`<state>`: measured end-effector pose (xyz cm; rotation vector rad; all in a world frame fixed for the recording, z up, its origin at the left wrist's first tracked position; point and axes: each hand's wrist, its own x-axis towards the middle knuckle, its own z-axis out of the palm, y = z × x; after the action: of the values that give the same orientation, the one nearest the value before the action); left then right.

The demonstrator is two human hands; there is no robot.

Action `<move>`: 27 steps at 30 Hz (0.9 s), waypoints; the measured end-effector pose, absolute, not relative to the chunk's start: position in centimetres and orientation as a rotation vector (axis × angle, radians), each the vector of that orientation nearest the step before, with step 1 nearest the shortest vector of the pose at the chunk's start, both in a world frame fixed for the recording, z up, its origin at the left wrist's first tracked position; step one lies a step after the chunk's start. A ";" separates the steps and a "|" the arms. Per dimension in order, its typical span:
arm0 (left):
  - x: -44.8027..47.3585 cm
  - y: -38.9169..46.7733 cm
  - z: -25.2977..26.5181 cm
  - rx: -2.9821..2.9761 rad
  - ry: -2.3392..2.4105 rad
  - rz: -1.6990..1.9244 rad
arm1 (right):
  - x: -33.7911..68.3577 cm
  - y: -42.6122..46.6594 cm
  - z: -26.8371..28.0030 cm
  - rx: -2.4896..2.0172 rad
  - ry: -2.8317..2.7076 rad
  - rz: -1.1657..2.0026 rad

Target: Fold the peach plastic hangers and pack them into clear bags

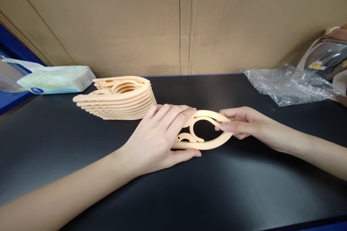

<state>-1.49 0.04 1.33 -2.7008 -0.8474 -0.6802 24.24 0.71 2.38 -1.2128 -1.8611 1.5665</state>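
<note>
A peach plastic folding hanger (211, 145), folded into a loop with its curved hook inside, lies between my two hands just above or on the black table. My left hand (162, 133) covers its left end, fingers over the far edge and thumb along the near edge. At the right end, my right hand (241, 122) pinches the rounded rim between thumb and fingers. Behind my left hand stands a neat stack of matching folded hangers (121, 103). The left end of the held hanger is hidden under my palm.
On the black table (189, 195), a tissue pack (59, 79) lies at the back left. Crumpled clear plastic film (287, 83) and a transparent bag (328, 57) are at the back right. A cardboard wall (121, 21) closes off the far side.
</note>
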 end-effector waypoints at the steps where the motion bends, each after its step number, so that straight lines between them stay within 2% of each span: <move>1: -1.5 0.0 1.3 -2.707 -0.854 -0.673 | 24.2 0.7 2.3 -1.210 -1.850 1.570; 27: -1.5 0.3 1.0 -2.726 -0.801 -0.635 | 24.2 1.0 2.5 -1.227 -1.809 1.612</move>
<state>-1.50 0.32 0.98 -2.7264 -0.8010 -0.6354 24.24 1.01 2.50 -1.2269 -1.8090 1.6117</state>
